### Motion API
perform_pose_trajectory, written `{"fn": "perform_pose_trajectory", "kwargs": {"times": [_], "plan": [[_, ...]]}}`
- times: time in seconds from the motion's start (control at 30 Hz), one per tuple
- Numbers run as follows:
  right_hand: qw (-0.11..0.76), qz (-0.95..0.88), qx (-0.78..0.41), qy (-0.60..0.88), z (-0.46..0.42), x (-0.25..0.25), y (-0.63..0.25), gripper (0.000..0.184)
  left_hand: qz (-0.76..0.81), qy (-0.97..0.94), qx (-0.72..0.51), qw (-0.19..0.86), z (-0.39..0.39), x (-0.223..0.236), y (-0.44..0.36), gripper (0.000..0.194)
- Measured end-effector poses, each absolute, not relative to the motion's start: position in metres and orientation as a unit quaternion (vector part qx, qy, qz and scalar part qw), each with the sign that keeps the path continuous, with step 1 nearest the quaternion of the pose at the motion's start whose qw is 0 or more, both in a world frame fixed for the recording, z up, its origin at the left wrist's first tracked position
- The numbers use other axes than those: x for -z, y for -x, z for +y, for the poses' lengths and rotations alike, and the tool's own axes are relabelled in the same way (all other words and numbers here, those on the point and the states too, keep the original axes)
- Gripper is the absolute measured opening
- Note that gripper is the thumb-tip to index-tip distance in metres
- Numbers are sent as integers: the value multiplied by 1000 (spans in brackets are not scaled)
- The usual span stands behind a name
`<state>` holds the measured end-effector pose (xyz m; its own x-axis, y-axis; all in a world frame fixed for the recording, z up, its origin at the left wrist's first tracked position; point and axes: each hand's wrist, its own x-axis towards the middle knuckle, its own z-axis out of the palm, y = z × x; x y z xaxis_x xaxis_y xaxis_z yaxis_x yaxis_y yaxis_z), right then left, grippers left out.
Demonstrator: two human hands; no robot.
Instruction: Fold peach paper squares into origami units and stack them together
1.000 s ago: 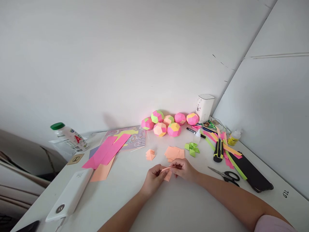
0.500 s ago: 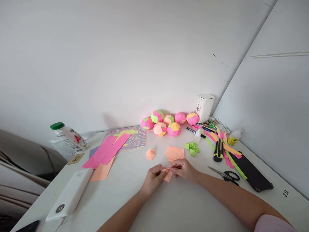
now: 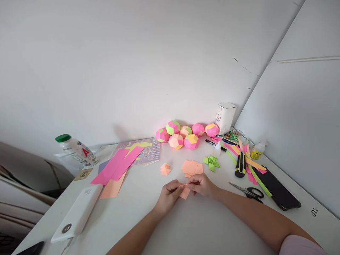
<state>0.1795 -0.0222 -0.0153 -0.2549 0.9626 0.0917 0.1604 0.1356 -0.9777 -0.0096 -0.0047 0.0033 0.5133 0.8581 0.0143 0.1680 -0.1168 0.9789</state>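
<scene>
- clock directions are taken from the small peach paper piece [image 3: 185, 193], at the centre, held low near the front of a white table [image 3: 212, 226].
- the left hand [image 3: 169, 194], just beside the paper at 9 o'clock, pinches its upper edge, thumb and fingers closed on it.
- the right hand [image 3: 203, 185], close by at 2 o'clock, also pinches that edge; the two sets of fingertips nearly meet, and the flap hangs below them.
- near 12 o'clock, just past the right hand, a loose pile of peach paper pieces [image 3: 191, 168] lies flat.
- between 10 and 11 o'clock sits a peach folded shape [image 3: 165, 169]; between 1 and 2, green folded shapes [image 3: 211, 163].
- farther off at 12 o'clock, by the wall, seven faceted paper balls [image 3: 176, 141] in pink, green, peach and yellow cluster together.
- at 3 o'clock are black-handled scissors [image 3: 251, 193]; at 2, a utility knife [image 3: 240, 166] rests on coloured paper strips [image 3: 259, 165].
- well apart, toward 10 o'clock, lie long pink sheets [image 3: 117, 166].
</scene>
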Motion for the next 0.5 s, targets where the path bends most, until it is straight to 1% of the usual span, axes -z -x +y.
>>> {"fn": "perform_pose_trajectory", "kwargs": {"times": [0.2,0.4,0.5], "plan": [[420,-617,-495,445,-21,16,-180,23,378,-678,-319,543,-5,-6,11,29],[404,-619,-500,451,-22,14,-180,23,371,-624,-357,587,-4,-3,8,23],[393,-623,-500,455,-22,15,-181,26,382,-618,-354,589,-4,-3,7,21]]}}
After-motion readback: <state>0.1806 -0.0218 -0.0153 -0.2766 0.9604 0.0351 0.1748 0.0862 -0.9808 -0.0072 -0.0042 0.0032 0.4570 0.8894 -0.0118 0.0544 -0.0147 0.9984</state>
